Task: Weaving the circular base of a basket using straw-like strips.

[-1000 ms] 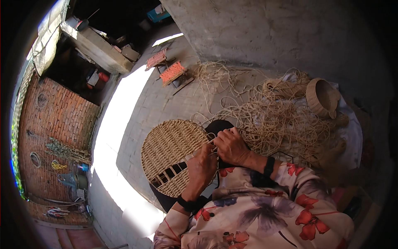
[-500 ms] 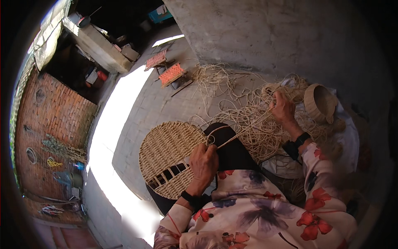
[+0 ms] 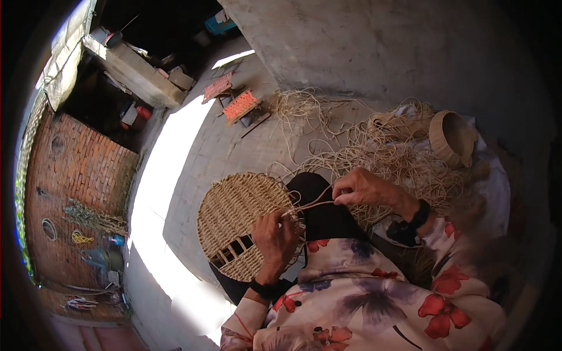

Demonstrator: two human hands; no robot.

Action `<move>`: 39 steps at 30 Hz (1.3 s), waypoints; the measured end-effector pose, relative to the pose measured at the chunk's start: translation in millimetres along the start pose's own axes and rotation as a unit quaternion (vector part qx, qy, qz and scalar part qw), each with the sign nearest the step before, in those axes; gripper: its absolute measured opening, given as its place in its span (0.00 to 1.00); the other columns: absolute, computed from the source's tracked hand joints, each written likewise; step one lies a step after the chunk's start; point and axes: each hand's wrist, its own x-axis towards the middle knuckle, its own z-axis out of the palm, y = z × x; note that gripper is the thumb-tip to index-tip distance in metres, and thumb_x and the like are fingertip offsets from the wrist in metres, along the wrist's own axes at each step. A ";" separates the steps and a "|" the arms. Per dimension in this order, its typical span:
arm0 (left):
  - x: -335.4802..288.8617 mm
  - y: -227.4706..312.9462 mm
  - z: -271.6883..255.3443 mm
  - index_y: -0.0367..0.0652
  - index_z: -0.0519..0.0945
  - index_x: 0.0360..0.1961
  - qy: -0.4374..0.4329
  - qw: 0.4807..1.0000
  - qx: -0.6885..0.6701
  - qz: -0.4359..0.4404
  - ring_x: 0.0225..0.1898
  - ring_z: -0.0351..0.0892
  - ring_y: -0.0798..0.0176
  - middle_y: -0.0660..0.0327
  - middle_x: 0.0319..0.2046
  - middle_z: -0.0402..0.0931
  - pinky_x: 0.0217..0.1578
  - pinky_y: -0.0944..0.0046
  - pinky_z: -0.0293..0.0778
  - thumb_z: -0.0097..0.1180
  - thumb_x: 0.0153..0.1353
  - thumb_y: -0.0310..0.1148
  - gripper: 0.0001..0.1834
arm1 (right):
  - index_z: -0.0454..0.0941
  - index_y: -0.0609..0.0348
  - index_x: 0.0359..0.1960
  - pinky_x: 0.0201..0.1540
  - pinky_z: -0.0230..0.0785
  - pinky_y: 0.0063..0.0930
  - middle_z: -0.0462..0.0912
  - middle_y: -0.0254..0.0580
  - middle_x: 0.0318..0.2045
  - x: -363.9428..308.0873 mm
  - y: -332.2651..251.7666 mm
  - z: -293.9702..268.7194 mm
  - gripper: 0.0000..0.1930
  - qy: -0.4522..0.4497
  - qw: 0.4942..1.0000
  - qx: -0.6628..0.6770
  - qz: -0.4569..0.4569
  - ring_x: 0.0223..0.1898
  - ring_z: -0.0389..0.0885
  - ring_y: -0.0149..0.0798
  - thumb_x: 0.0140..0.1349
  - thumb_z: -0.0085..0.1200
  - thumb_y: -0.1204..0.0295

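Observation:
A round woven straw mat (image 3: pixel 240 202) rests across my lap, with a row of open slots in its weave near the lower side. My left hand (image 3: pixel 274 238) is closed at the mat's right edge, gripping it there. From that edge a twisted straw cord (image 3: pixel 317 205) runs rightward over my dark trouser leg. The cord is pinched between the thumb and fingers of my right hand (image 3: pixel 372 190). Just beyond that hand lies a big tangle of pale cord (image 3: pixel 398 164) on the floor.
A small woven basket (image 3: pixel 452 139) sits tipped at the right on a white cloth (image 3: pixel 494 187). Two low stools with orange-red woven seats (image 3: pixel 241 106) stand further off. A concrete wall (image 3: pixel 374 47) rises behind the cord, and a brick wall (image 3: pixel 76 158) stands at the left.
My right hand has come back from the cord heap toward the mat and down, now pinching the cord closer to the edge. My left hand has shifted slightly left and down.

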 end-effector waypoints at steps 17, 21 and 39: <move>-13.5 -19.9 -13.6 0.41 0.74 0.29 -0.045 0.997 -0.022 -0.062 0.33 0.71 0.45 0.52 0.27 0.71 0.36 0.49 0.64 0.58 0.61 0.32 0.08 | 0.80 0.59 0.37 0.34 0.74 0.46 0.81 0.46 0.28 -67.6 157.7 -51.4 0.07 0.243 0.869 -0.383 0.197 0.31 0.82 0.48 0.59 0.56 0.72; -12.8 -19.9 -13.2 0.39 0.74 0.29 -0.055 0.995 -0.020 -0.076 0.31 0.70 0.44 0.50 0.26 0.71 0.36 0.48 0.64 0.57 0.61 0.32 0.08 | 0.79 0.57 0.37 0.39 0.73 0.40 0.78 0.42 0.33 -3.8 30.8 25.2 0.12 0.166 0.981 -0.102 -0.019 0.36 0.81 0.49 0.57 0.63 0.63; -17.1 -34.5 -34.0 0.36 0.74 0.32 -0.083 0.988 -0.067 -0.112 0.29 0.74 0.44 0.48 0.26 0.72 0.32 0.50 0.68 0.58 0.63 0.33 0.10 | 0.76 0.63 0.21 0.27 0.68 0.43 0.76 0.51 0.17 -62.9 112.3 -26.3 0.13 0.176 0.919 -0.301 0.184 0.20 0.77 0.49 0.56 0.58 0.67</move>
